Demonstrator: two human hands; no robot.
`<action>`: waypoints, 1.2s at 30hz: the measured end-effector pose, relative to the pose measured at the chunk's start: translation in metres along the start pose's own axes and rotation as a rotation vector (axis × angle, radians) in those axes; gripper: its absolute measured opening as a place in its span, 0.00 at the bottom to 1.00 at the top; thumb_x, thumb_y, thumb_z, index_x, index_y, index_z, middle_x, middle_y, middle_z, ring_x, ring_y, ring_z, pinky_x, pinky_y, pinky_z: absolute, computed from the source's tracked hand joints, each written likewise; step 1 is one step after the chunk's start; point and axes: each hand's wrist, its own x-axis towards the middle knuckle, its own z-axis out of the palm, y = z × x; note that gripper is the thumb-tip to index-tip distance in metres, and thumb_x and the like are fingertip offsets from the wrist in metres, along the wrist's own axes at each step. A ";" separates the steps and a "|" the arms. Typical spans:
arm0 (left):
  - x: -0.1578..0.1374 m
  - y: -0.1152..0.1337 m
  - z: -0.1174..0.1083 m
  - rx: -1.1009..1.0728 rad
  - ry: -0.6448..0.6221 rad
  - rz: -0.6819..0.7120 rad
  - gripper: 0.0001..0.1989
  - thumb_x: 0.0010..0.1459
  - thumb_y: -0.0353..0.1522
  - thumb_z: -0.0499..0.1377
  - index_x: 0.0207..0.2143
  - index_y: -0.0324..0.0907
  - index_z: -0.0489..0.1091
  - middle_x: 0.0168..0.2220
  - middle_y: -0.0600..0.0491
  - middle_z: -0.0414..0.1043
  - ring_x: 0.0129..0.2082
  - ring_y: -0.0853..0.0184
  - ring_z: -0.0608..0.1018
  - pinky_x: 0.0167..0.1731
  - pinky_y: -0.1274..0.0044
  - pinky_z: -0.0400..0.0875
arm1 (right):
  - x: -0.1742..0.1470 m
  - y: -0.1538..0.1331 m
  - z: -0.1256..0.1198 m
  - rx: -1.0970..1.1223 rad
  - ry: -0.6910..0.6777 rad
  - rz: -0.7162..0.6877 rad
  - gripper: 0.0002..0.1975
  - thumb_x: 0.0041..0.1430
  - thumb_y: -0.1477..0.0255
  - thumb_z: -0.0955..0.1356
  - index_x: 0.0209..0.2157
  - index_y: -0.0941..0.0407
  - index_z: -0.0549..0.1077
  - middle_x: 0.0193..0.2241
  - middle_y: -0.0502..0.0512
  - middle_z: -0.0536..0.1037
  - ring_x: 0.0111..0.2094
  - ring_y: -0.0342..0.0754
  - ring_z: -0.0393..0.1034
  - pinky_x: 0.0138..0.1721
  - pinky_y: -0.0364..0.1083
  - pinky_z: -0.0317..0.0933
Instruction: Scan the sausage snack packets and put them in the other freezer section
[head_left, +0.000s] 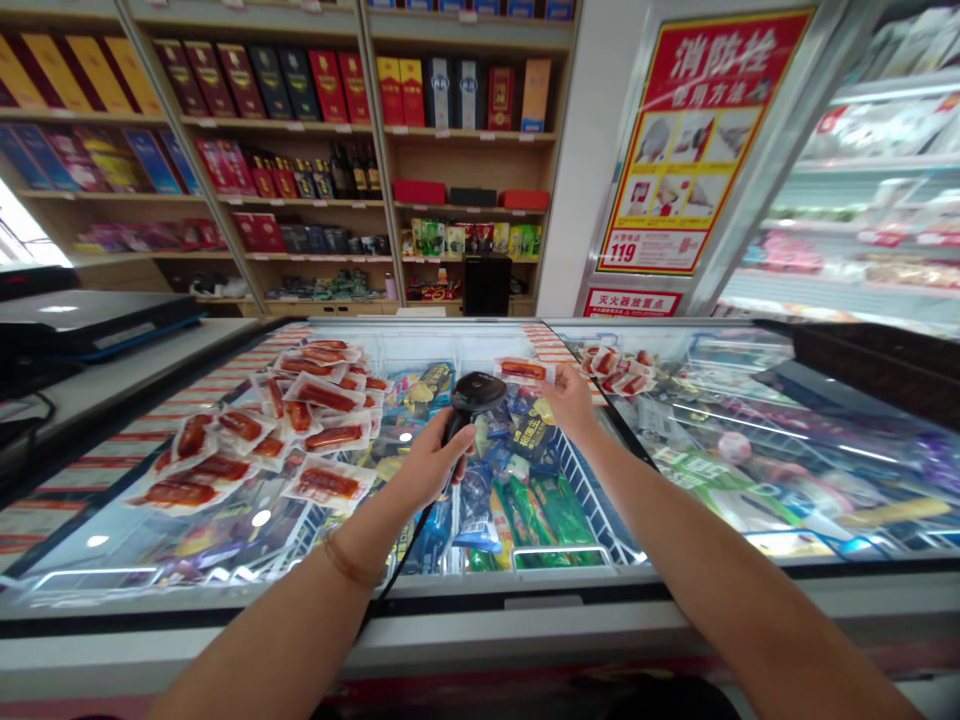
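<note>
My left hand (436, 455) is wrapped round the handle of a black barcode scanner (478, 390), whose head faces away from me over the freezer. A cord hangs down from the scanner's handle. Just to the right, my right hand (568, 395) pinches the end of a vacuum-packed sausage (523, 370) in clear film. A heap of similar packed sausages (322, 395) lies on the freezer's glass top to the left. A smaller group of the packs (619, 372) rests on the glass right of my right hand.
Under the glass, the chest freezer (495, 590) holds wire baskets (562, 550) with colourful frozen packs. Shelves (300, 125) of boxes and bottles stand behind. A red fire-hydrant poster (679, 140) hangs at the right, beside a lit display fridge (862, 210). A counter with a dark device (97, 320) is at left.
</note>
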 end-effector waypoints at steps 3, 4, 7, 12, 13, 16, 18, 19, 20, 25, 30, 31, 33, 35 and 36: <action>0.000 -0.001 0.000 -0.024 0.005 -0.009 0.24 0.53 0.51 0.64 0.39 0.44 0.63 0.25 0.60 0.68 0.14 0.76 0.67 0.15 0.81 0.62 | 0.000 0.007 0.003 0.025 -0.011 0.088 0.13 0.51 0.62 0.71 0.33 0.51 0.65 0.33 0.53 0.80 0.39 0.55 0.78 0.42 0.53 0.74; 0.001 -0.002 0.001 -0.030 0.009 -0.011 0.24 0.52 0.52 0.64 0.39 0.44 0.63 0.25 0.60 0.68 0.14 0.76 0.67 0.14 0.81 0.61 | 0.000 0.010 0.004 0.036 -0.017 0.110 0.14 0.51 0.62 0.72 0.34 0.51 0.65 0.33 0.53 0.80 0.38 0.55 0.79 0.42 0.53 0.74; 0.004 -0.004 0.003 -0.029 0.085 -0.029 0.26 0.49 0.53 0.65 0.38 0.44 0.63 0.23 0.60 0.68 0.12 0.75 0.66 0.13 0.81 0.60 | 0.001 0.017 0.007 0.047 -0.024 0.151 0.16 0.50 0.59 0.72 0.35 0.52 0.65 0.33 0.53 0.80 0.37 0.54 0.79 0.40 0.52 0.74; 0.003 0.019 -0.004 -0.115 0.256 -0.041 0.24 0.50 0.52 0.65 0.35 0.44 0.61 0.23 0.61 0.68 0.12 0.75 0.67 0.12 0.80 0.60 | 0.003 0.021 0.007 -0.111 -0.013 0.142 0.17 0.49 0.56 0.71 0.34 0.53 0.67 0.32 0.53 0.80 0.31 0.54 0.79 0.31 0.49 0.70; -0.001 0.028 -0.009 -0.121 0.267 -0.026 0.24 0.50 0.51 0.65 0.34 0.44 0.61 0.23 0.60 0.68 0.12 0.75 0.66 0.11 0.80 0.59 | 0.002 0.019 0.009 -0.142 -0.014 0.135 0.17 0.49 0.57 0.70 0.34 0.53 0.67 0.33 0.54 0.80 0.29 0.53 0.78 0.29 0.48 0.69; -0.018 0.052 -0.035 -0.090 0.350 0.025 0.24 0.49 0.50 0.66 0.34 0.44 0.62 0.24 0.60 0.69 0.12 0.75 0.67 0.11 0.80 0.59 | 0.000 0.000 0.026 -0.165 -0.018 0.112 0.16 0.49 0.57 0.69 0.34 0.53 0.66 0.33 0.54 0.80 0.24 0.50 0.76 0.25 0.46 0.66; -0.034 0.063 -0.059 -0.093 0.427 0.039 0.24 0.48 0.49 0.67 0.34 0.43 0.62 0.23 0.60 0.69 0.12 0.75 0.67 0.11 0.81 0.58 | -0.004 -0.020 0.052 -0.129 -0.058 0.084 0.16 0.49 0.57 0.70 0.33 0.52 0.66 0.33 0.53 0.80 0.22 0.48 0.74 0.23 0.45 0.64; -0.043 0.068 -0.072 -0.092 0.476 0.045 0.23 0.48 0.49 0.66 0.34 0.43 0.63 0.22 0.60 0.68 0.12 0.75 0.67 0.11 0.81 0.58 | -0.007 -0.033 0.069 -0.097 -0.091 0.070 0.15 0.49 0.58 0.70 0.33 0.52 0.66 0.34 0.53 0.80 0.21 0.48 0.73 0.22 0.45 0.64; -0.052 0.071 -0.085 -0.090 0.544 0.046 0.23 0.48 0.49 0.66 0.34 0.43 0.63 0.22 0.61 0.68 0.12 0.75 0.66 0.10 0.81 0.58 | -0.010 -0.045 0.088 -0.058 -0.128 0.064 0.15 0.49 0.58 0.70 0.33 0.52 0.66 0.35 0.53 0.80 0.22 0.47 0.73 0.22 0.45 0.64; -0.096 0.084 -0.145 -0.084 0.768 0.039 0.22 0.47 0.48 0.66 0.33 0.44 0.62 0.22 0.61 0.69 0.12 0.74 0.67 0.10 0.82 0.60 | -0.027 -0.110 0.198 0.143 -0.322 0.171 0.12 0.51 0.64 0.71 0.33 0.52 0.66 0.32 0.50 0.80 0.23 0.46 0.73 0.24 0.44 0.67; -0.127 0.093 -0.181 -0.080 0.858 0.045 0.20 0.48 0.46 0.65 0.33 0.44 0.61 0.21 0.62 0.67 0.12 0.74 0.67 0.10 0.82 0.61 | -0.039 -0.154 0.286 0.111 -0.383 0.216 0.07 0.53 0.71 0.70 0.33 0.53 0.67 0.32 0.49 0.78 0.26 0.46 0.73 0.28 0.45 0.66; -0.131 0.094 -0.185 -0.077 0.866 0.044 0.20 0.48 0.45 0.65 0.33 0.44 0.61 0.21 0.61 0.67 0.12 0.74 0.67 0.10 0.82 0.61 | -0.040 -0.158 0.297 0.050 -0.382 0.204 0.07 0.53 0.71 0.70 0.32 0.53 0.67 0.32 0.49 0.78 0.27 0.46 0.73 0.29 0.45 0.66; -0.137 0.094 -0.191 -0.076 0.872 0.041 0.19 0.49 0.45 0.64 0.33 0.44 0.61 0.22 0.61 0.67 0.12 0.74 0.67 0.10 0.82 0.61 | -0.043 -0.161 0.313 -0.103 -0.375 0.150 0.09 0.52 0.70 0.72 0.30 0.52 0.67 0.32 0.50 0.77 0.32 0.48 0.74 0.32 0.45 0.65; -0.140 0.093 -0.193 -0.082 0.866 0.039 0.20 0.49 0.46 0.65 0.33 0.44 0.61 0.22 0.61 0.67 0.12 0.74 0.67 0.11 0.81 0.61 | -0.046 -0.160 0.319 -0.237 -0.363 0.097 0.11 0.51 0.68 0.74 0.28 0.52 0.67 0.32 0.50 0.77 0.35 0.49 0.73 0.35 0.45 0.63; -0.140 0.092 -0.193 -0.086 0.859 0.041 0.20 0.49 0.46 0.65 0.33 0.44 0.61 0.22 0.61 0.67 0.12 0.74 0.67 0.11 0.81 0.61 | -0.047 -0.159 0.319 -0.281 -0.363 0.086 0.12 0.51 0.66 0.74 0.28 0.52 0.67 0.31 0.50 0.77 0.35 0.49 0.72 0.35 0.45 0.62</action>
